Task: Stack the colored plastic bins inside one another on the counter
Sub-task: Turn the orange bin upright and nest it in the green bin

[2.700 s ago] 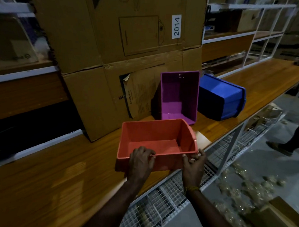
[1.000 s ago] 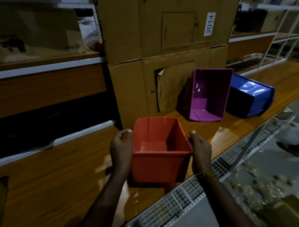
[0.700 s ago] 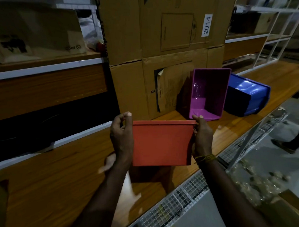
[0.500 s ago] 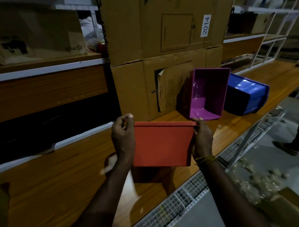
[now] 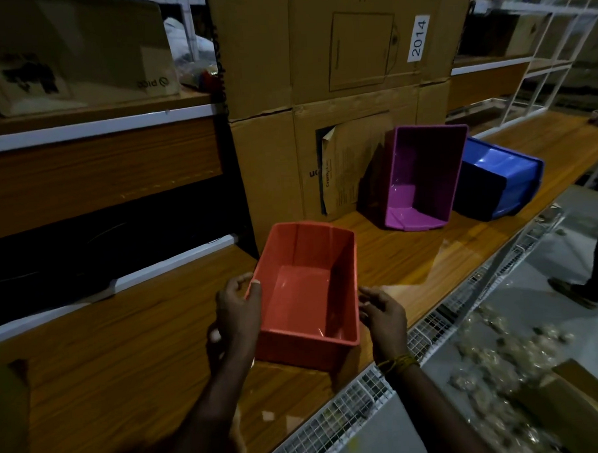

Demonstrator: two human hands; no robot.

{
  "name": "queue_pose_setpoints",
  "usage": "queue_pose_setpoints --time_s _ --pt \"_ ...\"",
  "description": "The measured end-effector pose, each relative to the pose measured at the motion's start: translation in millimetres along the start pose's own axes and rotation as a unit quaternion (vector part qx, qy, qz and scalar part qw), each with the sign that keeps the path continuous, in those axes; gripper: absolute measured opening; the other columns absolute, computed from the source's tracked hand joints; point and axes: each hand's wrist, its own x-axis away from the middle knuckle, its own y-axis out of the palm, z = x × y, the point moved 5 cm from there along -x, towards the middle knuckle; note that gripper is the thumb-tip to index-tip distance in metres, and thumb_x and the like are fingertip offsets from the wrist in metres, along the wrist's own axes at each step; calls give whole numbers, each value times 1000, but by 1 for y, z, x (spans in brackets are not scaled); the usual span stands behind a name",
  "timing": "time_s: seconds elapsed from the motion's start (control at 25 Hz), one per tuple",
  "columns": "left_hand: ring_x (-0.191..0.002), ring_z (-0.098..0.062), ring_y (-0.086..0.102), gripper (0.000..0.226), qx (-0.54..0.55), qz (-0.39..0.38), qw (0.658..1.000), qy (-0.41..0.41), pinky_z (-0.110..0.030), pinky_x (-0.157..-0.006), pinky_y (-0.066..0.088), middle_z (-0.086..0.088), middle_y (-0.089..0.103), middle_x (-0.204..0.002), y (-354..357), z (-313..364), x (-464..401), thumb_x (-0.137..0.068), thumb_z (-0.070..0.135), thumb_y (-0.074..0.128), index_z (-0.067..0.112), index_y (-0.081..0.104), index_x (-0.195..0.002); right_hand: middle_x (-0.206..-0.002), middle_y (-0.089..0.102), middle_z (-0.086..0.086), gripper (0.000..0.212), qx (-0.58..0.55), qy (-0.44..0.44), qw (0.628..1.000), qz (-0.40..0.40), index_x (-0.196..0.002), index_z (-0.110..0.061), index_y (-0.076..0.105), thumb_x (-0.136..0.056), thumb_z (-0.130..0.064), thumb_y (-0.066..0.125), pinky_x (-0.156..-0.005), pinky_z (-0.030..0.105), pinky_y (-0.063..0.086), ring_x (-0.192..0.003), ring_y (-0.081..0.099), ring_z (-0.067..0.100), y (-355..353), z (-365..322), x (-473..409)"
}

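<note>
Lowered from its raised tilt, orange bin (image 5: 307, 294) is now sitting upright on table (image 5: 125, 353). Left hand (image 5: 238, 309) is pinching its left rim, thumb inside; right hand (image 5: 383, 316) is hovering beside right rim, fingers loosely spread. Farther back, purple bin (image 5: 422, 180) is leaning against cardboard boxes (image 5: 319, 88) labelled "2014"; blue bin (image 5: 501, 180) is lying tipped, partly hidden.
</note>
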Motion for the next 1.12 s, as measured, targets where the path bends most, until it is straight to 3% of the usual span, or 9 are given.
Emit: queue_pose_setpoints --time_s 0.08,0.16,0.28,0.4,0.52,0.72,0.84,1.0,1.12 --pt "-99 -28 62 23 -54 -16 998 -13 -43 -77 57 -10 54 -129 -2 -5 0 -92 38 58 35 59 -116 -104 73 9 33 46 -14 999 -13 -106 -16 71 -88 8 57 -74 37 60 -89 72 23 6 12 2" --pt "-116 -31 52 32 -178 -22 984 5 -49 -96 47 -9 49 -135 0 -4 8 -91 41 60 34 58 -122 -108 73 4 31 91 -32 995 -34 -110 -18 72 -89 3 62 -77 39 62 -88 73 17 13 19 1" --pt "-136 -26 36 33 -270 -60 955 107 -47 -119 15 -3 49 -139 20 7 34 -90 41 61 33 59 -121 -116 68 0 28 134 -73 984 -97 -115 -21 71 -92 -7 65 -80 36 62 -90 72 13 27 25 1" --pt "-122 -17 50 29 -265 -161 943 117 -35 -104 29 8 62 -125 51 5 60 -91 42 57 33 64 -117 -114 61 -6 27 216 -153 953 -148 -113 -32 70 -93 -15 67 -82 23 56 -97 65 6 35 24 0" --pt "-112 -14 57 29 -286 -181 931 138 -36 -97 34 12 68 -116 63 7 65 -90 39 57 35 65 -117 -113 53 -2 27 289 -205 919 -172 -114 -38 66 -92 -22 68 -81 12 47 -103 54 0 37 19 -14" --pt "-102 -11 66 24 -303 -153 931 131 -31 -93 46 15 73 -106 45 6 57 -84 30 65 34 72 -106 -143 38 8 22 374 -217 886 -166 -115 -30 67 -94 -28 66 -97 47 49 -133 41 28 37 10 -62" --pt "-99 -12 67 23 -321 -82 940 88 -31 -89 52 15 75 -101 22 -4 53 -79 29 67 35 73 -100 -153 33 10 18 410 -220 867 -178 -111 -28 69 -93 -28 66 -100 54 46 -139 37 33 40 5 -89" --pt "-104 -16 62 31 -373 3 927 47 -34 -87 53 16 72 -104 10 -6 52 -81 27 60 47 67 -104 -129 55 8 16 437 -280 829 -207 -108 -21 69 -94 -28 65 -93 53 48 -120 52 32 47 6 -93" --pt "-107 -20 53 32 -376 -4 923 86 -33 -91 44 9 67 -114 38 9 60 -91 23 52 39 66 -116 -110 64 2 23 424 -306 825 -215 -110 -25 66 -90 -36 67 -86 49 48 -104 58 28 45 8 -77"
